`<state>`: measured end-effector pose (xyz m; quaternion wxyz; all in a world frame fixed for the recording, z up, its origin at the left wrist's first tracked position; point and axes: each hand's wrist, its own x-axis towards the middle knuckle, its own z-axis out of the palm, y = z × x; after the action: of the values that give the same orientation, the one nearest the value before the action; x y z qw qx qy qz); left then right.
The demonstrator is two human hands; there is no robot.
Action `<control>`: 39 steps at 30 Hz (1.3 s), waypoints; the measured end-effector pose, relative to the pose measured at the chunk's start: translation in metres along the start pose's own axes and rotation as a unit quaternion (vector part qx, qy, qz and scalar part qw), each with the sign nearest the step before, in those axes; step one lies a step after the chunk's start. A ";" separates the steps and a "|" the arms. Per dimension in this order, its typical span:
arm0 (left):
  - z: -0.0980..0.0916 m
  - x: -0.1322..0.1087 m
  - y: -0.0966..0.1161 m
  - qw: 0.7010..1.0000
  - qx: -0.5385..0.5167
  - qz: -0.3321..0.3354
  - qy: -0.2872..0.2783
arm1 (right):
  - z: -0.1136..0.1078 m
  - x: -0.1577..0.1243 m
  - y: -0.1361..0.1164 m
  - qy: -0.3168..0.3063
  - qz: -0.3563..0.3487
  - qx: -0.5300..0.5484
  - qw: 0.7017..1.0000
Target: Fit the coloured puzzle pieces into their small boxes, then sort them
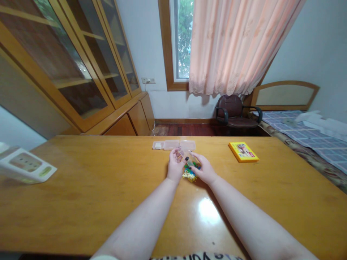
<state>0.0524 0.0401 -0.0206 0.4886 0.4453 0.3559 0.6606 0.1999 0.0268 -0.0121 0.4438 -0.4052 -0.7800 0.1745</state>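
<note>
Near the middle of the table, my right hand (204,168) grips a small clear plastic box (190,161) between thumb and fingers. A small dark piece (187,158) shows at the box. My left hand (175,164) is just left of it, palm turned inward, its fingers half curled and apart, close to the box's edge. Whether they touch the box I cannot tell. Beneath and between the hands lies a pile of small building pieces (189,175) in yellow, cream, blue and green, partly covered by my right hand.
Behind the hands lies a long translucent plastic case (170,144) with a white item at its left end. A yellow box (243,152) rests farther right. At the left edge stands a white and clear container (28,164). The wooden table (108,202) reaches toward a chair (233,112).
</note>
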 end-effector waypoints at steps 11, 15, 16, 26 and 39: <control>0.002 -0.001 -0.005 0.998 -0.025 -0.054 -0.023 | 0.002 0.001 0.000 -0.005 -0.008 -0.122 0.993; 0.002 0.000 -0.005 0.998 -0.016 -0.054 -0.020 | 0.004 0.001 0.002 -0.008 0.002 -0.110 0.994; 0.002 0.000 -0.004 0.998 -0.013 -0.053 -0.018 | 0.005 0.001 0.003 -0.003 0.007 -0.106 0.994; 0.007 -0.004 0.008 0.999 -0.014 -0.036 -0.031 | 0.003 0.002 0.009 0.091 0.055 -0.096 0.990; -0.007 0.004 -0.008 0.994 0.014 -0.085 0.066 | -0.026 0.007 0.057 0.217 0.166 -0.114 0.955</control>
<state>0.0478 0.0456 -0.0298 0.5119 0.3756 0.4334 0.6396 0.2463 0.0650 -0.0301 0.5181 -0.6050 -0.6012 0.0635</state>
